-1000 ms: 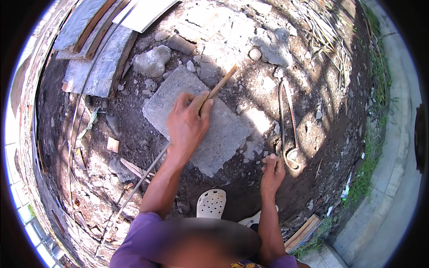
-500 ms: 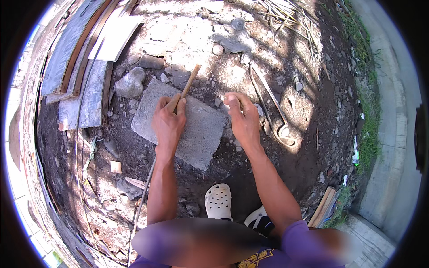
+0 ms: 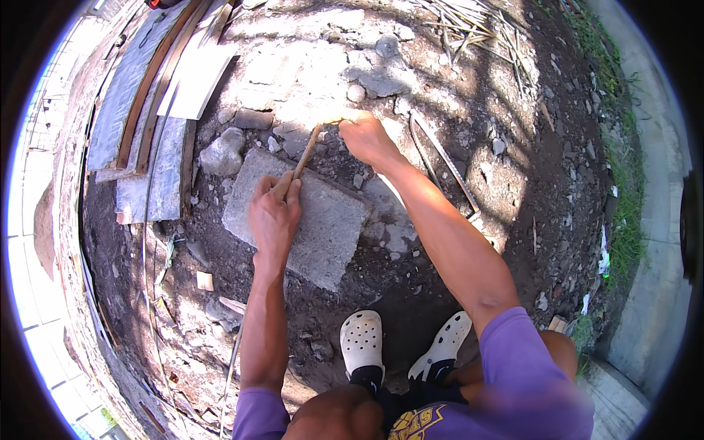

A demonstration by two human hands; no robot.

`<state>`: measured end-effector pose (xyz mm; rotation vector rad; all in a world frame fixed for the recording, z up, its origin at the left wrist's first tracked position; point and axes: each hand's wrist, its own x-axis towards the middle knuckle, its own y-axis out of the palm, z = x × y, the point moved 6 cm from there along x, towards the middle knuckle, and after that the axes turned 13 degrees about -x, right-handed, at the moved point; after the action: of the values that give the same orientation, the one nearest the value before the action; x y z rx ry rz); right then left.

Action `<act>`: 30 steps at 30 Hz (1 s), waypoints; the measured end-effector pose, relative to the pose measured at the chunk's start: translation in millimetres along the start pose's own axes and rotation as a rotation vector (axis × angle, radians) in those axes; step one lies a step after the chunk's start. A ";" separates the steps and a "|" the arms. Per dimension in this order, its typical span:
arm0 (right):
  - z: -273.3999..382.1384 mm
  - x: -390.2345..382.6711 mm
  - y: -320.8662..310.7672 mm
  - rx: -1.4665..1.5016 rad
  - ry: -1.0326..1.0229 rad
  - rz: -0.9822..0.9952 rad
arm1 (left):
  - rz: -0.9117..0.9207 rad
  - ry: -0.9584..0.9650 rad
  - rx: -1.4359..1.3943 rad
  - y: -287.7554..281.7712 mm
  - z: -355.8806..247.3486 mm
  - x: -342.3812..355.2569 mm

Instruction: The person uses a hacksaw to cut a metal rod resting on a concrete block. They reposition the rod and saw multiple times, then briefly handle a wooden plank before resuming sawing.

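Over a rough, angular concrete slab (image 3: 326, 224), the left hand's grip (image 3: 274, 214) clasps a slim brown stick (image 3: 308, 155); near its one-o'clock end, glare leaves the right hand's grip (image 3: 364, 138) unclear.

A yellow, outlined print (image 3: 418, 424) is showing on the front of the person's purple shirt (image 3: 535, 367), its angular shapes resembling lettering or an emblem and sitting near the edge of the cloth that is facing the white clogs (image 3: 362, 339). Folds are bending it and the lower border of the view is cutting it off, so nothing on it is reading clearly. Beside the grass (image 3: 625, 213) along the right edge of the soil (image 3: 557, 220), a pale scrap (image 3: 603, 253) is lying, any marking on it being too small to tell.
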<state>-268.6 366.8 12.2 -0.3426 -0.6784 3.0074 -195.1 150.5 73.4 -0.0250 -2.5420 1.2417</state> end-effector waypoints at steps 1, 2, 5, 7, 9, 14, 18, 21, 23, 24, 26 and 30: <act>-0.5 0.8 -0.8 -0.007 0.003 0.011 | -0.001 -0.014 -0.007 0.5 -0.1 0.0; -1.8 1.9 -0.9 -0.007 0.019 0.030 | -0.001 -0.027 -0.013 0.8 -0.2 -0.1; 3.6 2.5 -0.4 0.007 -0.044 0.061 | -0.025 0.016 -0.035 0.0 -5.6 -0.4; 8.9 0.4 -3.4 -0.042 -0.076 -0.008 | -0.050 0.019 -0.031 -0.5 -6.5 -0.9; 11.8 -3.9 -7.1 -0.082 -0.063 -0.081 | -0.060 0.022 -0.055 1.9 -5.8 -1.6; -17.9 -36.3 -28.2 0.145 0.009 -0.191 | -0.185 0.020 -0.084 9.2 -0.4 -13.2; -114.8 -104.9 -77.1 0.157 0.249 -0.466 | -0.209 -0.079 -0.089 16.9 5.1 -22.4; -192.6 -187.2 -111.8 -0.306 0.418 -0.635 | -0.237 -0.106 -0.117 14.8 8.0 -23.9; -233.8 -242.8 -126.1 -0.680 0.547 -0.624 | -0.251 -0.119 -0.129 13.1 8.6 -24.2; -245.8 -265.4 -125.3 -0.971 0.524 -0.547 | -0.254 -0.128 -0.136 12.8 8.3 -24.9; -269.7 -291.5 -118.1 -1.017 0.405 -0.334 | -0.251 -0.144 -0.132 13.1 7.6 -26.4; -277.3 -313.1 -107.7 -1.143 0.237 -0.245 | -0.235 -0.119 -0.110 15.2 6.3 -27.4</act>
<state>97.3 553.3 -121.4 -0.5488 -2.1166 1.9881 -172.7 151.0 50.7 0.3232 -2.6188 1.0410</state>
